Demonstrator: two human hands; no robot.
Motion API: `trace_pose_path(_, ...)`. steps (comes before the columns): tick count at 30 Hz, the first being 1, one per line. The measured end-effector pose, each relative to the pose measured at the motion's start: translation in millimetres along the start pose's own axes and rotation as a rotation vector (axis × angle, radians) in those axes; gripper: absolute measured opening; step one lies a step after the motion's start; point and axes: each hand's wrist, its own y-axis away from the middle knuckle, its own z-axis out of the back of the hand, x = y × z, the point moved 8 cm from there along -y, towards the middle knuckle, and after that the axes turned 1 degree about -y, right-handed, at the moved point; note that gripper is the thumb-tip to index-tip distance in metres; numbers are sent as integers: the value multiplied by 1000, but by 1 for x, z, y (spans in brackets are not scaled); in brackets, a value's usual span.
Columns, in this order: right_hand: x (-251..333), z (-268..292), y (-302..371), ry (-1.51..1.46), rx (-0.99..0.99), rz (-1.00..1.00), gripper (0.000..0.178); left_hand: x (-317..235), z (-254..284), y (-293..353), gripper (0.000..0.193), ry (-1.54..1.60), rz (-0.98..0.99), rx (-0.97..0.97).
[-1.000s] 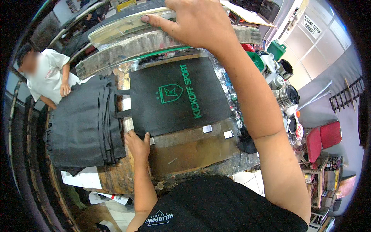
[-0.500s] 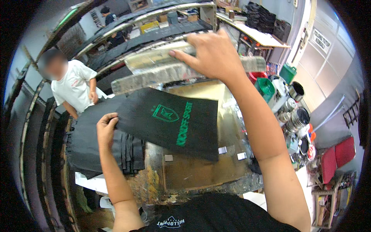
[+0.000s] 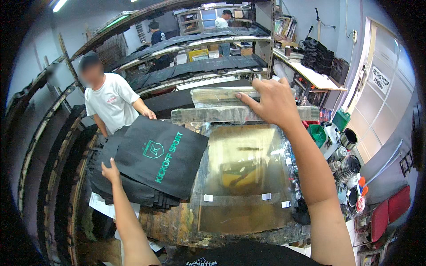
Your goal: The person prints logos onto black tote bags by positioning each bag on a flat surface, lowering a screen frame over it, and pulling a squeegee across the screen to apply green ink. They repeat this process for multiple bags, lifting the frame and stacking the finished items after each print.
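A black fabric bag panel (image 3: pixel 133 137) with a green shield print and green lettering lies over a stack of black panels (image 3: pixel 104 186) left of the printing board. My left hand (image 3: pixel 111 170) is at the stack's near left edge, fingers apart. A co-worker's hand (image 3: pixel 150 115) is at the panel's far edge. My right hand (image 3: pixel 277 102) grips the raised screen-printing frame (image 3: pixel 208 115), thumb lying along it; its far fingers are partly hidden. Below the frame is the shiny printing board (image 3: pixel 235 213), with small white tabs (image 3: pixel 266 196) on it.
A co-worker in a white shirt (image 3: pixel 113 99) stands across at the left. Racks (image 3: pixel 177 73) with black panels stretch behind. Cans and tubs (image 3: pixel 346 168) crowd the right side, near a red chair (image 3: pixel 390 213). A paper sheet (image 3: pixel 100 201) pokes out under the stack.
The printed panel has moved left off the board onto the stack. My left hand has let go of it. The co-worker's hand has come to its far edge; my right hand still holds the frame.
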Motion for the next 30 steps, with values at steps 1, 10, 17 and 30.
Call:
trace_pose_path(1, 6, 1, 0, -22, -19, 17, 65, -3, 27, 16, 60, 83, -129, 2)
trace_pose_path(10, 20, 5, -2, -41, -6, 7, 61, -1, 94, 175, 85, -261, -784, 529)
trace_pose_path(17, 26, 8, 5, -50, -37, 29, 57, -14, 99, 163, 93, -333, -844, 728)
trace_pose_path(30, 26, 10, 7, -37, -57, 55, 59, 14, 80, 115, 48, -33, -475, 952)
